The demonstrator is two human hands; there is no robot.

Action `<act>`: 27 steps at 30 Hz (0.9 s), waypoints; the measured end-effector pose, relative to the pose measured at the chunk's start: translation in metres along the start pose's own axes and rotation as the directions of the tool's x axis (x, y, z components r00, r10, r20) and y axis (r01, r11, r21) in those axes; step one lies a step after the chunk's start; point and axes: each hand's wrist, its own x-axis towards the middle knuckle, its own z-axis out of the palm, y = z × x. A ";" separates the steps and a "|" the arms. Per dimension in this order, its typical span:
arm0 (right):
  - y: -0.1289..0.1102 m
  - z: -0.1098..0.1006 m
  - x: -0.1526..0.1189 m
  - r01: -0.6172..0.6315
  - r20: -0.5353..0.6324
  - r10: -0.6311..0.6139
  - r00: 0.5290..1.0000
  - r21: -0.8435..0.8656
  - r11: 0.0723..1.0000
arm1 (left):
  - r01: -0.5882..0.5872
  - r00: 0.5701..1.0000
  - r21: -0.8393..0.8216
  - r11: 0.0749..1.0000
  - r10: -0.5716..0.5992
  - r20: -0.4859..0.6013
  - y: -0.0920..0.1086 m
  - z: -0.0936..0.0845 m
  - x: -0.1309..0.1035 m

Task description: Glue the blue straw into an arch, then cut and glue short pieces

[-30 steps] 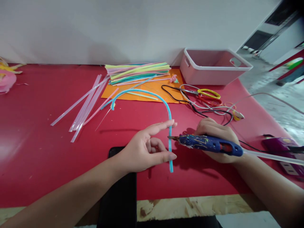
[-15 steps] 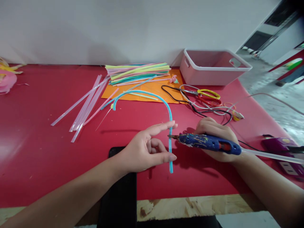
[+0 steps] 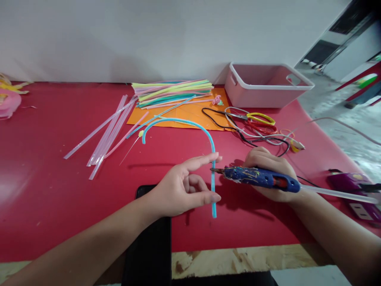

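Note:
A bent blue pipe cleaner (image 3: 193, 123) arches over the table, its lower part held in my left hand (image 3: 184, 186) with the thumb low and a finger higher up. My right hand (image 3: 268, 171) is wrapped round a blue hot glue gun (image 3: 253, 177) smeared with dried glue. The gun's nozzle meets the pipe cleaner between my left thumb and finger. From the gun's rear sticks a clear glue stick (image 3: 333, 192). Under my left wrist lies a black phone-like slab (image 3: 150, 246).
Colourful pipe cleaners (image 3: 175, 91) lie on an orange sheet (image 3: 137, 117), with pink glossy sticks (image 3: 111, 135) to the left. At the back right stands a pink bin (image 3: 264, 97). Scissors (image 3: 260, 118) lie among cables. A purple power strip (image 3: 348, 182) sits at right.
The blue pipe cleaner's arch has sagged slightly lower. Both hands and the glue gun are almost where they were.

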 end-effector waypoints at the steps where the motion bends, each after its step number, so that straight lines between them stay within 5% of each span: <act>1: 0.000 0.000 0.000 0.000 -0.002 0.000 1.000 -0.002 1.000 | 0.000 1.000 -0.003 1.000 0.000 0.001 0.000 0.000 0.000; 14: 0.003 -0.001 -0.002 0.039 0.007 -0.039 0.999 -0.040 0.998 | 0.024 1.000 0.019 1.000 -0.024 0.007 0.001 -0.001 0.001; 27: -0.003 0.000 -0.005 -0.115 -0.089 0.119 0.989 0.054 0.992 | 0.002 1.000 -0.002 1.000 -0.002 0.004 0.000 -0.002 0.000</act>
